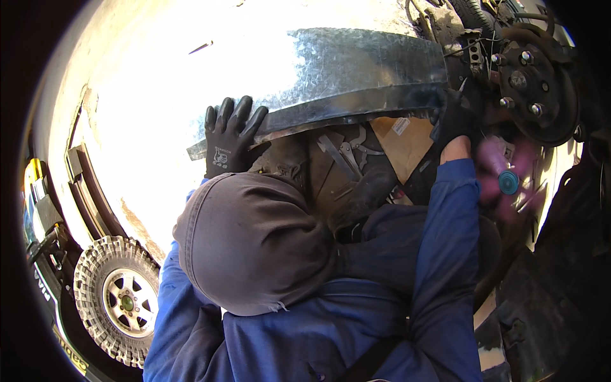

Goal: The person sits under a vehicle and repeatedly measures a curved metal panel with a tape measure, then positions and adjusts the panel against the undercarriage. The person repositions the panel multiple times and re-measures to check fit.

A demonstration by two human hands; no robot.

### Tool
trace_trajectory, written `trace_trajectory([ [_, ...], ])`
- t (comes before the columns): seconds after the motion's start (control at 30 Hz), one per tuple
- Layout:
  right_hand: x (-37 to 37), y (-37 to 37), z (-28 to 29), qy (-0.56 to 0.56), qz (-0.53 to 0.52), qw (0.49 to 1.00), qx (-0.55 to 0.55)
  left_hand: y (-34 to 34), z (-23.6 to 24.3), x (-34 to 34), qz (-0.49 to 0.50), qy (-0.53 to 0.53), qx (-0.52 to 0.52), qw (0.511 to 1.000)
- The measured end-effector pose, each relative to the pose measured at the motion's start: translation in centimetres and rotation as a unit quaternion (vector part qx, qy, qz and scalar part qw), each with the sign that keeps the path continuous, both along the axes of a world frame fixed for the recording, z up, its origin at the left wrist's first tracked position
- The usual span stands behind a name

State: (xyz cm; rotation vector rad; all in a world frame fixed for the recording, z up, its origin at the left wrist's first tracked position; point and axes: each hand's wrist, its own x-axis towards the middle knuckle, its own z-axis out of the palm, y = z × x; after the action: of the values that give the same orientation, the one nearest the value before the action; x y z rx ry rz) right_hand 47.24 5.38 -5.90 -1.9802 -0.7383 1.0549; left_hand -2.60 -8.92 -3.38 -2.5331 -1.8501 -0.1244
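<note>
A curved sheet of galvanised metal point(356, 73), grey and spangled with a folded lower lip, is held just left of a bare wheel hub point(534, 83) with its studs showing. The left hand point(229, 137), in a black glove, has its fingers point(238, 114) spread flat over the sheet's left end. The right hand point(455, 121), also gloved, grips the sheet's right end; its fingers are in shadow, their closure unclear. A small white label point(401, 125) sits on brown card point(398, 143) under the sheet. A knobbly tyre point(118, 299) lies far lower left.

Harsh sunlight bleaches the pale ground point(165, 95). A vehicle's knobby tyre point(118, 299) sits lower left. A bare wheel hub point(531, 83) shows upper right.
</note>
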Motion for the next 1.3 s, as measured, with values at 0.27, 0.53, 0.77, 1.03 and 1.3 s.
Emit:
trace_trajectory([
  [0.27,1.1,1.9,-1.7,0.035,0.000,0.996,0.083,5.0,1.7,-0.9,-0.040,-0.023,-0.008,0.999],
  [0.53,-0.4,2.2,1.8,0.063,0.009,0.996,0.066,5.2,1.6,-0.5,-0.016,-0.008,-0.009,1.000],
  [0.77,-6.6,-6.7,10.9,-0.198,0.173,0.939,0.222,4.6,1.3,-0.6,-0.030,-0.021,-0.029,0.999],
  [1.03,-15.2,-15.9,-3.5,-0.304,0.556,0.769,-0.085,4.4,1.2,-0.5,-0.039,-0.045,-0.016,0.998],
  [1.3,-17.3,-18.9,-13.4,-0.419,0.568,0.676,-0.211,4.1,2.1,-1.0,-0.049,-0.032,-0.048,0.997],
])
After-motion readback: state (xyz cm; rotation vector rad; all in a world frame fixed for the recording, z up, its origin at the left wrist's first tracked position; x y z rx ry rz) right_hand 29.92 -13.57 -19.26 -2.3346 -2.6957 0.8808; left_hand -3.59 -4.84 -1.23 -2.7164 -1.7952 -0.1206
